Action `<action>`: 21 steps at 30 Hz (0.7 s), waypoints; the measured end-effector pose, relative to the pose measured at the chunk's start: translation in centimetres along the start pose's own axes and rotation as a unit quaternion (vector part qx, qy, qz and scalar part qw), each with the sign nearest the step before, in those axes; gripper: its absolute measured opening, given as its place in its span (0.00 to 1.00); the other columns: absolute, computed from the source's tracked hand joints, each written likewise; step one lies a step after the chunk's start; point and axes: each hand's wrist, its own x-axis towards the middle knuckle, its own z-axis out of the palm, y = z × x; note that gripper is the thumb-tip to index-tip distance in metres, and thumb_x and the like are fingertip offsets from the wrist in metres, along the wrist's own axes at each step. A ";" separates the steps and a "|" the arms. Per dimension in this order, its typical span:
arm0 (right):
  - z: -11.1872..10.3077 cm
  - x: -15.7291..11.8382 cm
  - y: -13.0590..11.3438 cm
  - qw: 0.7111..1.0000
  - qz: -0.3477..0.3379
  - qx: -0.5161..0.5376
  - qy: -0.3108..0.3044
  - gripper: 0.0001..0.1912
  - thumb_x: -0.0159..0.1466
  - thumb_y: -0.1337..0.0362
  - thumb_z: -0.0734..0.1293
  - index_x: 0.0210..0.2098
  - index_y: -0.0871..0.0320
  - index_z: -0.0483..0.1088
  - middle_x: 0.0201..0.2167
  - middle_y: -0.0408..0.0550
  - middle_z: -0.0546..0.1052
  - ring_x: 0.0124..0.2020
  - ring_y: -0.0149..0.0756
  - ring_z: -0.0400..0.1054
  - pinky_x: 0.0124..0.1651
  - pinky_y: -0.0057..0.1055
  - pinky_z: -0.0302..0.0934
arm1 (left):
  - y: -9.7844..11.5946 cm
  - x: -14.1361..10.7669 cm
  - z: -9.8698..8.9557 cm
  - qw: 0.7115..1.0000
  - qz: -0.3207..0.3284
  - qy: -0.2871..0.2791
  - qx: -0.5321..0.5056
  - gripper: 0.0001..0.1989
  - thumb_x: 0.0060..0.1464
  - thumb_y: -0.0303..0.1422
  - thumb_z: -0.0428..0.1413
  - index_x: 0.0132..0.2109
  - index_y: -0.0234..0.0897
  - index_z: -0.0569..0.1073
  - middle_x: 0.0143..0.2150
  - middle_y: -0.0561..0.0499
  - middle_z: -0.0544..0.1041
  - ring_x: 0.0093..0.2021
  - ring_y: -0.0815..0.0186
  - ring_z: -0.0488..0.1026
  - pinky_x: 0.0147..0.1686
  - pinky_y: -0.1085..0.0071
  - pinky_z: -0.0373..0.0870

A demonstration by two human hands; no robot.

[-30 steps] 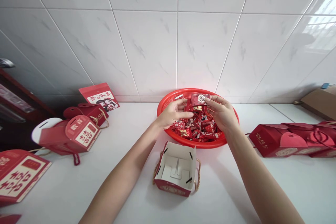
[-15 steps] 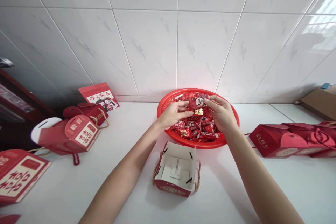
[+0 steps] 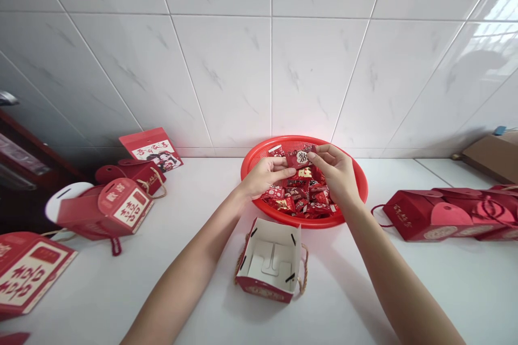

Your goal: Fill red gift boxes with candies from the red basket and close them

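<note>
Fingers (image 3: 318, 162) of my right hand (image 3: 340, 177) grasp a red packet (image 3: 299, 159) over the basket (image 3: 303, 222) at twelve o'clock, but from here I can't tell whether my left hand (image 3: 263, 177), at its nine o'clock, grips too.

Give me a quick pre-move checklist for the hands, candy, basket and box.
1. Right hand grip on the candy: ok, thumb and fingers pinch its right end.
2. Left hand grip: cannot tell, fingertips are at the candy's left end, but a firm hold isn't clear.
3. Hands clear of the basket: not ok, both are over it.
4. Box open: ok, its inner floor shows.
5. Rope handles out of the opening: ok, they hang outside.
6. Basket level on the counter: ok, looks flat.
</note>
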 end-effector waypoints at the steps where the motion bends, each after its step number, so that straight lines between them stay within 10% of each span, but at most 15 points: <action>1: 0.0 0.0 -0.1 1.000 0.000 -0.008 -0.002 0.17 0.56 0.51 0.76 0.36 0.54 0.73 0.34 0.45 0.81 0.38 0.39 0.74 0.44 0.37 0.67 | 0.0 0.0 0.0 1.000 0.000 0.005 0.001 0.17 0.40 0.41 0.74 0.32 0.34 0.81 0.29 0.51 0.82 0.35 0.64 0.79 0.48 0.63 0.75; 21: -0.2 -0.2 -0.9 0.991 0.052 -0.019 -0.118 0.19 0.53 0.54 0.78 0.40 0.57 0.77 0.40 0.50 0.84 0.43 0.44 0.78 0.45 0.39 0.70 | -0.8 0.3 -0.4 0.991 0.026 0.115 -0.057 0.20 0.43 0.39 0.72 0.43 0.35 0.83 0.44 0.47 0.84 0.45 0.58 0.80 0.46 0.62 0.77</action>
